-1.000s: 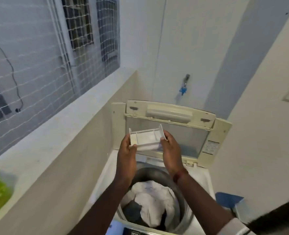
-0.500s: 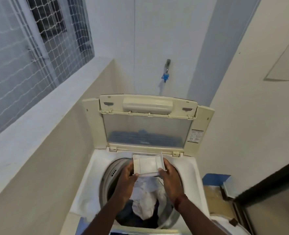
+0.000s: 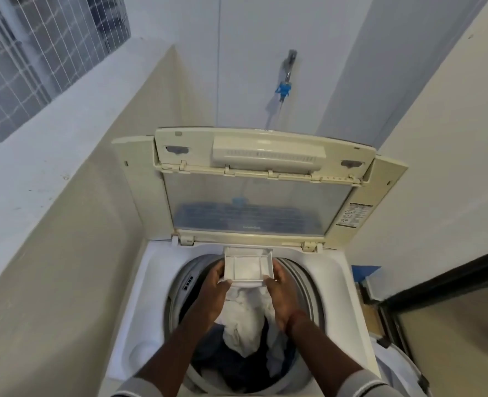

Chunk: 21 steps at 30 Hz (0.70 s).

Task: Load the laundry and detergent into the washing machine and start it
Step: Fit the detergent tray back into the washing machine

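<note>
A white top-loading washing machine (image 3: 151,285) stands below me with its cream lid (image 3: 265,179) raised upright at the back. White and dark laundry (image 3: 244,330) fills the drum. A small white detergent drawer (image 3: 248,265) with divided compartments is held over the drum's back rim, its far end against the machine's rear edge. My left hand (image 3: 211,293) grips its left side and my right hand (image 3: 281,293) grips its right side. White powder seems to lie in the drawer.
A tap with a blue fitting (image 3: 285,88) sticks out of the wall behind the lid. A wide beige ledge (image 3: 50,156) runs along the left under a netted window (image 3: 36,47). A dark-framed door (image 3: 449,310) and blue item (image 3: 366,272) sit at the right.
Both hands have carried the drawer down from chest height in front of the lid to the drum's back rim. My view has tilted down and to the right.
</note>
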{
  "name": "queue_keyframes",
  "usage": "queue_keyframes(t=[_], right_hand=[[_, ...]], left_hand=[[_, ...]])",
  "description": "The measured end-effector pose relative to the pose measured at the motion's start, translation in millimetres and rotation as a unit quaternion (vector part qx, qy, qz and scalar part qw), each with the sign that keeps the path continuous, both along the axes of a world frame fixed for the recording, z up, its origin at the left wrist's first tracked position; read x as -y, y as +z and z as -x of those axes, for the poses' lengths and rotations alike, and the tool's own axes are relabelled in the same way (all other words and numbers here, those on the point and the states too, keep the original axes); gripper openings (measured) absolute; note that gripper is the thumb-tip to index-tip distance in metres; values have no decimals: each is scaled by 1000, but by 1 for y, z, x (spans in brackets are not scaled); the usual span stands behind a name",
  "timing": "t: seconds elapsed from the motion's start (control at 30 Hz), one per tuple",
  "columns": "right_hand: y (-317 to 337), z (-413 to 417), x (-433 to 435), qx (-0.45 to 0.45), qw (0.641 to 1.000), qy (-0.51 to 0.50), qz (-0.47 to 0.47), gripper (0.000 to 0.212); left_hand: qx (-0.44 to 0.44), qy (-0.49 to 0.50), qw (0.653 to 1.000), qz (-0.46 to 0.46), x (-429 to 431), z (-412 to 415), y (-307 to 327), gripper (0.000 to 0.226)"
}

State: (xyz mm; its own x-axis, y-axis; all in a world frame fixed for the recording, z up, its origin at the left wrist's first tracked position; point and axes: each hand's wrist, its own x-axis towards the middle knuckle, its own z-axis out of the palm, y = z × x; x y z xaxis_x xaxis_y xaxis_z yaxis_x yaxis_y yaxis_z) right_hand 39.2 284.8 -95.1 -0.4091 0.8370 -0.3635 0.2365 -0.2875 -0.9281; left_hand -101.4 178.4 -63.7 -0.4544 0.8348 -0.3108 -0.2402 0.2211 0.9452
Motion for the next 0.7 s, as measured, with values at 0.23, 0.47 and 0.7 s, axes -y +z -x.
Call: queue_keyframes(t=[0.23,0.47,0.7], right_hand=[[-19,6,-12,-4,1000,-7,19,49],[-26,6,-19,-11,1000,5,6,46],[-29,5,-21,-6,1000,5,5,49]], left_hand=[[-22,16,999,30,-20,10,-22,45],[-27,19,999,41,-26,14,-40,48],[-9,34,999,42,-25,9,-49,45]])
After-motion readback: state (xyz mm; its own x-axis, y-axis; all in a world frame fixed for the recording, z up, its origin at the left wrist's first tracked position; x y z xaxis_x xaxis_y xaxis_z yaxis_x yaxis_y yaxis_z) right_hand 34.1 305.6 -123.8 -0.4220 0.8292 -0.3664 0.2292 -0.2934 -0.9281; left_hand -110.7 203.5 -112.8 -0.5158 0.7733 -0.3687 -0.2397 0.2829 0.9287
